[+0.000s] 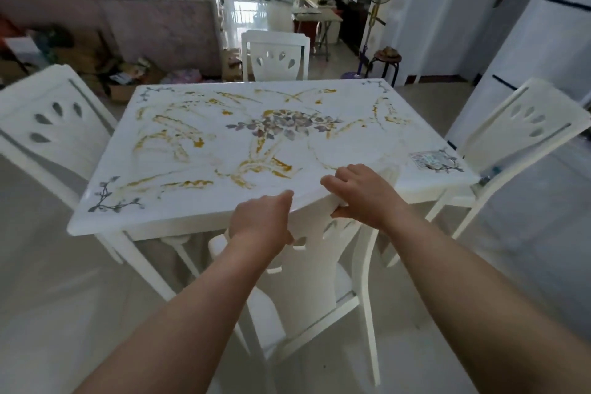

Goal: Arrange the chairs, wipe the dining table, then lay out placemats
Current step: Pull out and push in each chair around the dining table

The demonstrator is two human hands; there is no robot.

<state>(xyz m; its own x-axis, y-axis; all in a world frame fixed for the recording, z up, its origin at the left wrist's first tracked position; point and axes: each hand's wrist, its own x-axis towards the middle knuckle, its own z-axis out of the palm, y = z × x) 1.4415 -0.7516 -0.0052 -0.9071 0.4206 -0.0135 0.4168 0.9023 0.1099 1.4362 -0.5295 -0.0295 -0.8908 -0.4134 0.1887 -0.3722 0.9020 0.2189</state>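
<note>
Presently: left-edge chair (54, 125) stood close in. Left hand (260, 222) and right hand (358, 195) both gripped the top rail of the near chair (307, 269), set against the tabletop's (179, 211) near edge. Right-edge chair (518, 131) sat askew. Chair arranging seemed unfinished; wiping and placemats remained, none visible.

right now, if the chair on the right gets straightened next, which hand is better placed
Right, probably. The right hand holds the near chair by its back, on the side closer to the right chair; the left hand would have to cross over.
</note>
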